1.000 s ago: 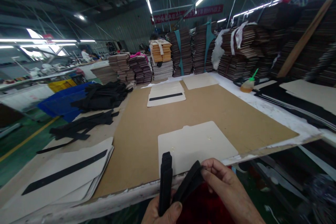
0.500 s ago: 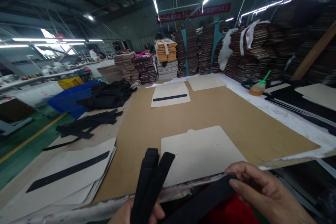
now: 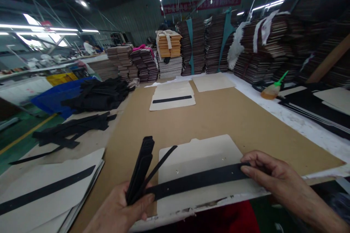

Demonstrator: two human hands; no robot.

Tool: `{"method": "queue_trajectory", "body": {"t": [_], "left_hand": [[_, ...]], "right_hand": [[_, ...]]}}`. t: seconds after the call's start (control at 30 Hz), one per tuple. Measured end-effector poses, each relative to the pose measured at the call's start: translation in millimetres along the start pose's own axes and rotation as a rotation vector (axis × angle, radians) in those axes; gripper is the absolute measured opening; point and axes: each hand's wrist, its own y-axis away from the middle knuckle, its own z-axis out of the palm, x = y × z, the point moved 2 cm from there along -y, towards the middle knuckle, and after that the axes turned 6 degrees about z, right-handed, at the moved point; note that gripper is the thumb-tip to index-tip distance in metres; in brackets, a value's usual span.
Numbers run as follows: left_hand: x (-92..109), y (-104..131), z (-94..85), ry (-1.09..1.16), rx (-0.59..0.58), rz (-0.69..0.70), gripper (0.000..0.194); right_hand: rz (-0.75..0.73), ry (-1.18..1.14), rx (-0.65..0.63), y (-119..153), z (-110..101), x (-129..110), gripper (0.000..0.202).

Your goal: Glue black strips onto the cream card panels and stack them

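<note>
Flat black strip (image 3: 199,181), now over panel (image 3: 199,156), gripped by left hand (image 3: 121,204) and right hand (image 3: 270,174)

We wear red clothing (image 3: 237,216) below and between our fingers (image 3: 253,173) | our right forearm (image 3: 314,202) bare behind the fingers | our thumbnails (image 3: 151,197) short
</note>
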Motion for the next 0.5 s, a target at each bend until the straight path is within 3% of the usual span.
{"method": "queue_trajectory", "body": {"t": [0.17,0.37,0.5], "left_hand": [[4,-21,19.5,0.06,0.036,0.06,0.041],[-6,-38,21.7,-0.068,-0.019,0.066,0.043],[-9,-41,24.6,-0.084,0.013,0.061,0.043]], "right_hand": [[0.001,0.027,0.053,-29,2,9,0.028],[0.012,0.048,0.096,-42,5,16,0.027],[0.004,0.119,0.121,-45,4,17,0.026]]}}
